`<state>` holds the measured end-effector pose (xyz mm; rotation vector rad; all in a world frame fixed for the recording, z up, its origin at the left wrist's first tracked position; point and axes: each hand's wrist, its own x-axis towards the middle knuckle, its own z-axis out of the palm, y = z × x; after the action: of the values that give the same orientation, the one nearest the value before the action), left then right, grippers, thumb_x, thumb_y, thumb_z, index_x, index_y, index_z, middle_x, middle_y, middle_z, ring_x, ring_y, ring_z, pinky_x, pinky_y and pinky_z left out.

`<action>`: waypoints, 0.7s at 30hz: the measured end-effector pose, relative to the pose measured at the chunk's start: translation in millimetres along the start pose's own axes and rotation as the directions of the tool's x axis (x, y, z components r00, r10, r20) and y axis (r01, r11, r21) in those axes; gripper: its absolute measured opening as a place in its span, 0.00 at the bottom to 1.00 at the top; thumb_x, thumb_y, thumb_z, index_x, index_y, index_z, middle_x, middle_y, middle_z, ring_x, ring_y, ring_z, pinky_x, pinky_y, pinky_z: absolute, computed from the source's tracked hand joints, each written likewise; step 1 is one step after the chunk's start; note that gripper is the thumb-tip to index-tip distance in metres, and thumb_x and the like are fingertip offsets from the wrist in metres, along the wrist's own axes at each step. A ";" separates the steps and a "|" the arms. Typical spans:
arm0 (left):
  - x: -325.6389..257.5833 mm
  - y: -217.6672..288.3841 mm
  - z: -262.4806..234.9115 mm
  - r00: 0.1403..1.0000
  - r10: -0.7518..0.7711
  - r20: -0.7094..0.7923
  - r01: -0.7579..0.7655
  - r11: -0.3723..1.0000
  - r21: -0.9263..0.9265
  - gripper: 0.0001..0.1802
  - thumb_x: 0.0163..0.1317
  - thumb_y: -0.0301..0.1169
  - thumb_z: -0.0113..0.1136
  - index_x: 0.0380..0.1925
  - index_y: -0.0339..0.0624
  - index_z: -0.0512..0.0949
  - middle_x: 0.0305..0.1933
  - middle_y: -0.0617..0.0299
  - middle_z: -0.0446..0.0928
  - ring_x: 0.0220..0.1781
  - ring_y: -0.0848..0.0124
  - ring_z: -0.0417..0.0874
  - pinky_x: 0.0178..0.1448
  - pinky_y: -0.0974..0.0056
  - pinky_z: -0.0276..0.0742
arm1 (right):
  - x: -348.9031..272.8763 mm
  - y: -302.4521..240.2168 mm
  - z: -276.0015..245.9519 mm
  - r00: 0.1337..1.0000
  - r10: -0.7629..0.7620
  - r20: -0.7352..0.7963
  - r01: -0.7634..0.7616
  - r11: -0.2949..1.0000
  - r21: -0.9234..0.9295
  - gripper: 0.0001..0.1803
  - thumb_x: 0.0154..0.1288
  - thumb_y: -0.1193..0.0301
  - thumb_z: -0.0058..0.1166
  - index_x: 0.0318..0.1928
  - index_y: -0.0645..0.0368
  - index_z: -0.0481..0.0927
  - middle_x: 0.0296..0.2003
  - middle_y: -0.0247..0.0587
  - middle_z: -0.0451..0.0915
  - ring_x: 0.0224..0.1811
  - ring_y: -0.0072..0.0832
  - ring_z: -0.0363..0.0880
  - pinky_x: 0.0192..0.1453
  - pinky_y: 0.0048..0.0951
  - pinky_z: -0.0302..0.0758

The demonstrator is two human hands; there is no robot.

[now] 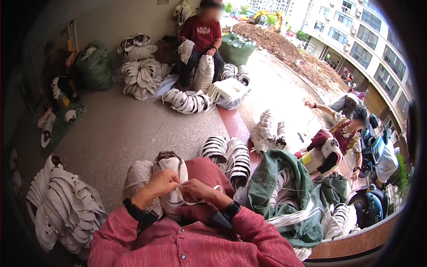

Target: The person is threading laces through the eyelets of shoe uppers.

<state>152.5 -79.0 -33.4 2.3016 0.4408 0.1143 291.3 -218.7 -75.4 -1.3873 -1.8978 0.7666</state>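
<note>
You're mid-lacing — both hands, left hand [161,181] and right hand [199,188], fingers pinched on the white fabric shoe upper [172,184] in your lap at lower centre — next, I'd judge, draw the white cord [193,202] taut.

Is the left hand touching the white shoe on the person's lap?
Touching. The head view shows the left hand closed over the white shoe, fingers pressed on its upper with no gap; the right hand grips its white lace alongside.

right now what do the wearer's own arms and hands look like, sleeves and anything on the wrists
Both forearms wear dark red woven sleeves with a faint check. A black band sits on each wrist. The left hand and right hand are bare, with no gloves.
</note>
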 end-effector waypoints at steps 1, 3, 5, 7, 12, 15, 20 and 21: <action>-0.8 -0.2 -0.9 1.000 0.000 0.001 0.000 1.000 0.011 0.08 0.50 0.33 0.62 0.28 0.42 0.83 0.34 0.53 0.81 0.39 0.59 0.83 0.44 0.58 0.77 | 1.6 -2.9 -1.2 0.986 0.167 -0.010 -0.165 0.964 -0.208 0.14 0.69 0.64 0.46 0.36 0.62 0.77 0.32 0.44 0.79 0.34 0.38 0.80 0.38 0.34 0.74; 0.2 -0.2 -4.3 0.999 0.017 0.037 -0.019 0.999 0.051 0.10 0.51 0.33 0.61 0.31 0.42 0.84 0.36 0.52 0.81 0.41 0.57 0.83 0.46 0.56 0.78 | 2.1 -16.8 -2.0 0.864 0.319 -0.389 -0.458 0.820 -0.343 0.14 0.65 0.60 0.53 0.41 0.59 0.76 0.34 0.48 0.80 0.38 0.47 0.80 0.41 0.42 0.75; 4.2 0.5 -8.3 0.995 -0.016 0.101 0.008 0.997 0.076 0.10 0.51 0.33 0.60 0.33 0.42 0.84 0.37 0.50 0.81 0.42 0.55 0.83 0.48 0.55 0.77 | 10.7 -26.3 -13.3 0.834 0.144 -0.532 -0.441 0.754 -0.487 0.20 0.61 0.56 0.57 0.48 0.54 0.74 0.36 0.47 0.79 0.41 0.46 0.80 0.43 0.45 0.74; 8.3 1.3 -12.0 0.992 0.073 0.106 -0.096 0.967 0.236 0.11 0.52 0.32 0.59 0.33 0.41 0.83 0.38 0.50 0.81 0.43 0.54 0.82 0.48 0.55 0.77 | 13.6 -31.8 -26.7 0.921 0.195 -0.338 -0.332 0.847 -0.416 0.23 0.60 0.54 0.58 0.50 0.54 0.71 0.37 0.46 0.79 0.44 0.46 0.79 0.44 0.44 0.74; 20.7 -2.6 -23.7 0.879 0.441 0.180 -0.470 0.863 0.186 0.09 0.52 0.32 0.59 0.31 0.42 0.83 0.36 0.53 0.79 0.40 0.54 0.82 0.45 0.56 0.77 | 19.5 -28.8 -46.7 0.980 0.123 -0.157 -0.175 0.907 -0.383 0.25 0.45 0.66 0.69 0.45 0.54 0.74 0.34 0.47 0.80 0.41 0.48 0.80 0.43 0.45 0.74; 20.2 -8.2 -26.2 0.898 0.406 0.167 -0.409 0.912 -0.022 0.07 0.51 0.32 0.63 0.29 0.42 0.84 0.35 0.56 0.79 0.39 0.58 0.82 0.45 0.60 0.77 | 22.9 -29.5 -49.7 0.980 0.187 -0.061 -0.196 0.889 -0.414 0.28 0.42 0.65 0.70 0.47 0.53 0.74 0.35 0.44 0.81 0.40 0.46 0.81 0.42 0.44 0.75; 15.1 -11.1 -24.2 0.948 0.271 0.165 -0.255 0.961 -0.110 0.07 0.51 0.32 0.65 0.30 0.42 0.85 0.32 0.58 0.81 0.38 0.66 0.83 0.44 0.64 0.77 | 29.0 -31.2 -50.2 0.970 0.242 -0.013 -0.225 0.883 -0.412 0.27 0.38 0.65 0.72 0.43 0.52 0.78 0.33 0.44 0.82 0.40 0.44 0.82 0.41 0.41 0.75; 14.4 -10.1 -24.0 0.950 0.267 0.160 -0.249 0.961 -0.124 0.07 0.51 0.32 0.65 0.30 0.42 0.85 0.32 0.58 0.81 0.38 0.66 0.83 0.44 0.64 0.77 | 28.7 -29.5 -50.0 0.974 0.226 -0.009 -0.209 0.882 -0.422 0.26 0.38 0.64 0.73 0.42 0.52 0.80 0.32 0.43 0.82 0.40 0.44 0.82 0.41 0.41 0.75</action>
<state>158.0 -51.0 -24.7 2.2349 0.0406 0.0607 307.3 -195.1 -17.2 -1.8885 -2.0415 0.5024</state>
